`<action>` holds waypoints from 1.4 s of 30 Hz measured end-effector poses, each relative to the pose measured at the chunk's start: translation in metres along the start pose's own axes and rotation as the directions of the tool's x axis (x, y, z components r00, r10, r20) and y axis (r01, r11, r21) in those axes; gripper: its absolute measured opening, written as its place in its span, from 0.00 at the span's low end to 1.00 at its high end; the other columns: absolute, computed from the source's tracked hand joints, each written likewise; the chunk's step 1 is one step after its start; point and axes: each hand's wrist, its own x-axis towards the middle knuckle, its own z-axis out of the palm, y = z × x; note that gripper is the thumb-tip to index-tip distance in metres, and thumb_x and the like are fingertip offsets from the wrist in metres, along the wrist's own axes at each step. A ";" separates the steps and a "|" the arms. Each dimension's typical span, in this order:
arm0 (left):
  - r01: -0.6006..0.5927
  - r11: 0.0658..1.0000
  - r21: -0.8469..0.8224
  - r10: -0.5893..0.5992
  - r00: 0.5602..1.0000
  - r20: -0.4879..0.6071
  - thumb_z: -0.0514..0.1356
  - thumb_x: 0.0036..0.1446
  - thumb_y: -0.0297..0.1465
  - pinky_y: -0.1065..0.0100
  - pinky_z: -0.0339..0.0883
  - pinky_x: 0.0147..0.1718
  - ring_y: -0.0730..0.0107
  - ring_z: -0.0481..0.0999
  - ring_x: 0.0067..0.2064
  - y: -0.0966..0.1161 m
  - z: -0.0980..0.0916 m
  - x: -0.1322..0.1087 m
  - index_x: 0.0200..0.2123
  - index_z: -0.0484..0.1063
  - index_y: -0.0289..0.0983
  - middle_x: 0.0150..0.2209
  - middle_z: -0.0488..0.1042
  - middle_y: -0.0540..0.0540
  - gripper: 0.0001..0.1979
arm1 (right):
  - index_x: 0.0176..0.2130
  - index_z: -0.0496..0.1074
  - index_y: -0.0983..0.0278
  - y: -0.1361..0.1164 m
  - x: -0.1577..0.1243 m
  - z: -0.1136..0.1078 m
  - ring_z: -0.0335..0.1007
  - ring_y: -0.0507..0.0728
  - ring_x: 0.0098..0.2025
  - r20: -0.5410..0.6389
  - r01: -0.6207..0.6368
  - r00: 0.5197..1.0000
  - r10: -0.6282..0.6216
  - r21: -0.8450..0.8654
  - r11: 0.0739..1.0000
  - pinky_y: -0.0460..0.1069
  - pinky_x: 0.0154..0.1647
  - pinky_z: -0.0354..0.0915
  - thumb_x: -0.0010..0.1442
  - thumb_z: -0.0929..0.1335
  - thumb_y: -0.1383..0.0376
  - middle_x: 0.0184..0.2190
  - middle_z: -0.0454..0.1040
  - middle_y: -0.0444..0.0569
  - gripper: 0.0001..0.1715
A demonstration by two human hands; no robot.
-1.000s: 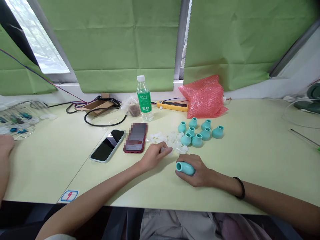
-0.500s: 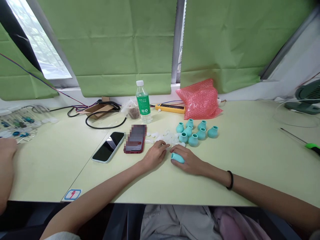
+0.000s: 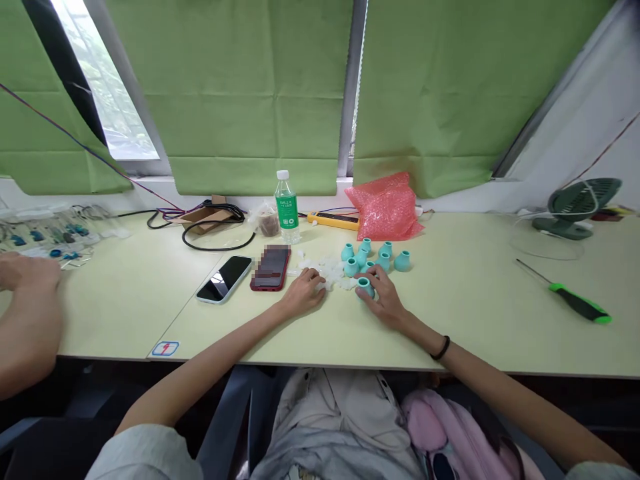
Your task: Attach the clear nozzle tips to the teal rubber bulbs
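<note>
My right hand [image 3: 386, 299] is closed around a small teal rubber bulb [image 3: 365, 285], which stands upright with its round mouth facing up. Just behind it stand several similar teal bulbs [image 3: 402, 261] in a loose cluster. My left hand [image 3: 304, 292] lies at the near left side of a pile of small translucent white pieces [image 3: 331, 269]. Its fingers are curled down among them, and whatever the fingertips hold is hidden.
Left of the pile lie a red-cased phone [image 3: 271, 268] and a white-edged phone [image 3: 225, 280]. Behind are a water bottle [image 3: 287, 208], pink bubble wrap [image 3: 390, 208] and a yellow tool [image 3: 334, 221]. A screwdriver [image 3: 575, 300] lies right; another person's hand [image 3: 27, 272] works far left.
My right hand has turned the teal bulb from lying sideways to upright and set it near the cluster. My left hand has drawn slightly apart from it, and the head view has shifted.
</note>
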 end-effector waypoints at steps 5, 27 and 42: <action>0.007 0.999 0.047 -0.006 1.000 -0.020 0.51 0.48 0.33 0.63 0.59 0.39 0.64 0.62 0.40 0.006 0.001 0.006 0.38 0.64 0.34 0.36 0.63 0.42 0.13 | 0.33 0.65 0.65 0.042 0.003 -0.027 0.58 0.54 0.32 -0.319 -0.188 0.938 0.133 -0.150 0.971 0.49 0.34 0.58 0.51 0.60 0.58 0.28 0.58 0.48 0.14; 0.073 0.997 0.021 -0.072 0.996 -0.048 0.50 0.50 0.30 0.64 0.60 0.39 0.66 0.64 0.40 0.002 0.007 0.028 0.38 0.67 0.34 0.35 0.65 0.43 0.12 | 0.36 0.66 0.66 0.120 0.003 -0.066 0.64 0.56 0.30 -0.595 -0.705 0.623 0.508 -0.146 0.694 0.49 0.33 0.58 0.39 0.65 0.61 0.28 0.71 0.49 0.21; 0.118 0.992 -0.046 -0.122 0.987 -0.101 0.47 0.47 0.20 0.69 0.61 0.36 0.69 0.66 0.38 -0.019 0.001 0.031 0.33 0.69 0.34 0.33 0.68 0.44 0.14 | 0.43 0.63 0.66 0.163 0.050 -0.083 0.56 0.63 0.45 -0.355 -0.550 0.835 0.421 -0.490 0.676 0.55 0.40 0.54 0.43 0.63 0.54 0.43 0.63 0.55 0.28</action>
